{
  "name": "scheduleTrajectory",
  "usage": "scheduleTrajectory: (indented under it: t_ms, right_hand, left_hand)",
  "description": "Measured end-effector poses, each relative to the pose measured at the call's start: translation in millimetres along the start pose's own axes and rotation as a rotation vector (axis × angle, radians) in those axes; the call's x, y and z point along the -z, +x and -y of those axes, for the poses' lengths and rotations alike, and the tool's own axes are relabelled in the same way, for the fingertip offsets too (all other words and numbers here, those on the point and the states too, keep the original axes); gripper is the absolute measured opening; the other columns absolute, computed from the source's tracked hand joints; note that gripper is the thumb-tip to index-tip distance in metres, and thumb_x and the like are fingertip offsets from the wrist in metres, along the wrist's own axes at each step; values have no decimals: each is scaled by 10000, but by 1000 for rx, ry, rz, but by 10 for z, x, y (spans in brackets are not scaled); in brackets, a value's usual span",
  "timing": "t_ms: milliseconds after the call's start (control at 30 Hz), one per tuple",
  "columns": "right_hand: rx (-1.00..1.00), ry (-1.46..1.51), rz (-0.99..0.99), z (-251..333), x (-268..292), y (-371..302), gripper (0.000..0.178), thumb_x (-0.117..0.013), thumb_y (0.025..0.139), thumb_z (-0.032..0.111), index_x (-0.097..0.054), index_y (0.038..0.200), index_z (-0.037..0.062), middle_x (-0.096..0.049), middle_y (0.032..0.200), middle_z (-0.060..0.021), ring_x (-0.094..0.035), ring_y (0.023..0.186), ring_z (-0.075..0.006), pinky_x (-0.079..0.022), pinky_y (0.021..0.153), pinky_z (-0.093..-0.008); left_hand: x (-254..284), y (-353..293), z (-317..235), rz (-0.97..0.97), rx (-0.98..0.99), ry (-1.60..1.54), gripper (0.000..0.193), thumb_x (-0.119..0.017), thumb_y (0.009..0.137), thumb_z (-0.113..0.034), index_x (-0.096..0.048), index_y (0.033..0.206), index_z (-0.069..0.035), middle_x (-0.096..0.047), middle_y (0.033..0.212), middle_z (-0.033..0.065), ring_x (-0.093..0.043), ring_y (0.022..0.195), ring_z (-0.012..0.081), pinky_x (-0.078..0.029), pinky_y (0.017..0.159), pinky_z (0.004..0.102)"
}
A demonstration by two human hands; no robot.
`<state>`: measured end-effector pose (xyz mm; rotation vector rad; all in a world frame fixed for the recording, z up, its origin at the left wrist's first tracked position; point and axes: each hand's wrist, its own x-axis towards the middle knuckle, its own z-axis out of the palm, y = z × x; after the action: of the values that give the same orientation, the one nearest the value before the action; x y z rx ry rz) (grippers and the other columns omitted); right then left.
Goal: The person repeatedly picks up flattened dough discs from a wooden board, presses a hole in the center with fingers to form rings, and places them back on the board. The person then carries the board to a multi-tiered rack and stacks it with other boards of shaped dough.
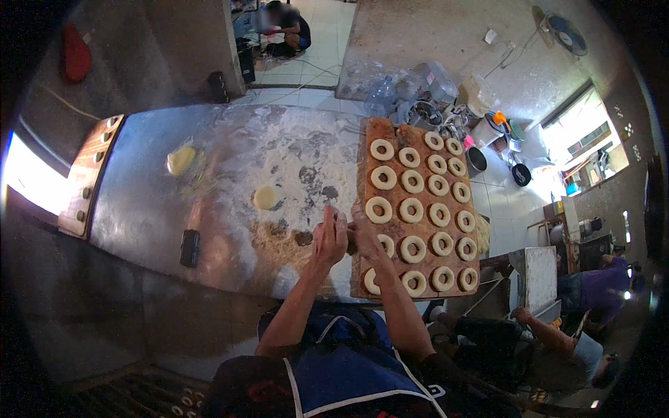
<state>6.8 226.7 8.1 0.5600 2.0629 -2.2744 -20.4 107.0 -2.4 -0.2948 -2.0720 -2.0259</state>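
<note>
My left hand is raised over the front edge of the floured metal table, fingers pointing away from me, with nothing visible in it. Close beside it, my right hand is smeared by motion, so its grip does not show. It covers part of the left edge of a brown board. Rows of pale dough rings lie on that board. A small round piece of dough rests in the flour, left of and beyond my hands. Farther left lies a larger dough lump.
A small black object lies near the table's front edge. A wooden board stands at its left end. Bottles, tubs and pots crowd the far wall. Other people are at the right and in the far doorway.
</note>
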Motion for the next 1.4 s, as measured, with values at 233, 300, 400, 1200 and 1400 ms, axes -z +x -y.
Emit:
scheduleTrajectory:
  t_ms: [233,300,400,1200,1400]
  right_hand:
    - [145,-201,-10,57,527,200,598,-404,1027,431,-410,1401,-36,-498,1326,-191,-475,1236,-245,-365,1048,-375]
    - [0,-222,52,185,683,205,604,-393,1036,415,-358,1446,-26,-468,1395,-174,-436,1308,-228,-358,1077,-349]
    - [102,-238,-58,464,847,332,481,-369,1029,472,-402,1127,2,-412,1051,-83,-395,921,-164,-347,784,-332]
    - [187,-105,-136,895,2492,1753,582,-359,1019,514,-389,708,23,-351,650,8,-347,662,-113,-314,581,-363]
    - [337,76,-75,1119,2728,2090,484,-559,953,425,-537,964,-59,-566,905,-103,-565,975,-180,-474,913,-359]
  left_hand:
    - [-603,202,34,129,561,-319,405,-363,1011,-409,-511,841,-71,-541,705,63,-542,566,238,-423,489,407]
    - [-753,278,-17,298,385,154,442,-388,1001,-458,-583,960,-64,-578,786,9,-576,659,222,-453,541,410]
    - [-1144,385,-105,-132,878,-684,509,-394,999,-473,-585,1053,-5,-599,802,60,-593,720,229,-458,634,416]
    - [-3167,1392,596,90,569,-886,406,-401,1022,-344,-528,794,-33,-497,757,38,-460,693,150,-415,658,341]
    - [-3417,1960,966,270,210,-456,407,-376,1030,-353,-575,1065,0,-597,934,128,-598,907,280,-458,838,406]
